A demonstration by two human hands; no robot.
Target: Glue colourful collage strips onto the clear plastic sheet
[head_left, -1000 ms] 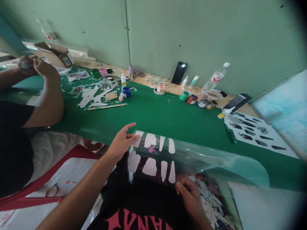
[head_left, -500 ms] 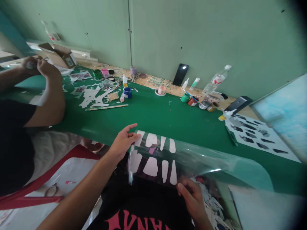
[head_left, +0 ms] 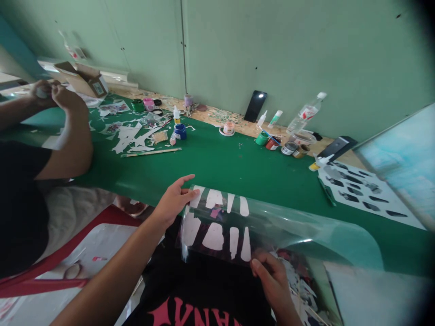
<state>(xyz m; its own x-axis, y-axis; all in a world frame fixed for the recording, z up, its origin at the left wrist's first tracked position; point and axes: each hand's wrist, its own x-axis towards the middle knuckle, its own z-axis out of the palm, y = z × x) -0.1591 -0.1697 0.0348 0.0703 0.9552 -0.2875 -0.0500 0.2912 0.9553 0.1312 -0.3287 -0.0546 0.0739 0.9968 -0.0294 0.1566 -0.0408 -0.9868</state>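
A clear plastic sheet [head_left: 272, 226] curls over the near edge of the green table [head_left: 231, 163], with several white paper cut-outs [head_left: 213, 235] stuck on its left part. My left hand [head_left: 174, 199] holds the sheet's upper left corner, thumb pressed on it and index finger stretched out. My right hand [head_left: 272, 276] pinches the sheet's lower edge, just right of the cut-outs.
Another person sits at the left, both hands [head_left: 54, 93] closed round a small object. Paper scraps [head_left: 131, 136], a blue jar [head_left: 180, 131], paint pots [head_left: 280, 142], glue bottles, a plastic bottle [head_left: 306, 113], a phone [head_left: 256, 105], a cardboard box [head_left: 84, 79] and a white printed sheet [head_left: 360, 190] lie around.
The view has shifted slightly. Both my hands keep their hold on the sheet, almost still; my right hand has shifted a little along its lower edge.
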